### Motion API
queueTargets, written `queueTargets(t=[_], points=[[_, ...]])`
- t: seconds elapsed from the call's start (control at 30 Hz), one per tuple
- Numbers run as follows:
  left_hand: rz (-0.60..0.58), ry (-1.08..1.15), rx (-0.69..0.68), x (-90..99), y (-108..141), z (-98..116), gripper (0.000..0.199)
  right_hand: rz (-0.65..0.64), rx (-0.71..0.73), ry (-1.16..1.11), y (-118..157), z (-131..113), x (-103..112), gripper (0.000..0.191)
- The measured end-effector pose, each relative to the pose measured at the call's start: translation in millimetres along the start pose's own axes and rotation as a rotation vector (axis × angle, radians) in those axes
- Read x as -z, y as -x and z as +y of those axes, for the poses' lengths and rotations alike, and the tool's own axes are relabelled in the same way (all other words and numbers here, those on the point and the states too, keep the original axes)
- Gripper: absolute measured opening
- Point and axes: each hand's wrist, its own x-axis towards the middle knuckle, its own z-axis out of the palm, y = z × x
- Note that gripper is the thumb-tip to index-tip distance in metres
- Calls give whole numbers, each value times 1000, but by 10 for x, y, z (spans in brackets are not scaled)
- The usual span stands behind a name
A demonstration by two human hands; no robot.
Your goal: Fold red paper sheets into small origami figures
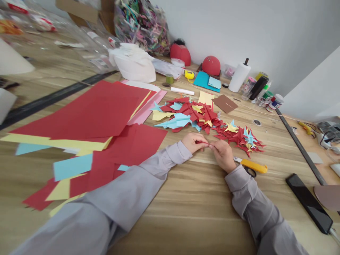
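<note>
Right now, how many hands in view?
2. The left hand pinches red paper in front of the folded-paper pile; the right hand meets it, left of the yellow cutter. No others show.

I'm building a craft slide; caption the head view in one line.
Both hands meet at a small red piece, near a pile of folded paper.

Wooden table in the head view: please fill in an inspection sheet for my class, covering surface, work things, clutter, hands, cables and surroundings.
Surface: wooden table, wood-grain top.
Work things: small red paper piece between the hands; folded paper pile beyond; paper sheets at left.
Clutter: yellow cutter beside the right hand; black device at right.
Hands: left hand and right hand pinch the red piece, fingertips together.
Cables: white cable at the black device.
Surroundings: pale wall behind; bag of coloured scraps before it.
</note>
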Motion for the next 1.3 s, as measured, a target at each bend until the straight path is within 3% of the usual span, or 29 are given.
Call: queueTargets(t=[0.43, 1.03, 1.3], points=[[27, 4, 24, 19, -7, 15, 15, 53, 7, -8, 15, -4, -19, 17], [-27, -6, -43, 15, -11, 7, 30, 0, -9, -39, 13, -1, -14, 18], [45, 7, 29, 12, -15, 1, 31, 4, -60, -96, 9, -30, 4, 19]])
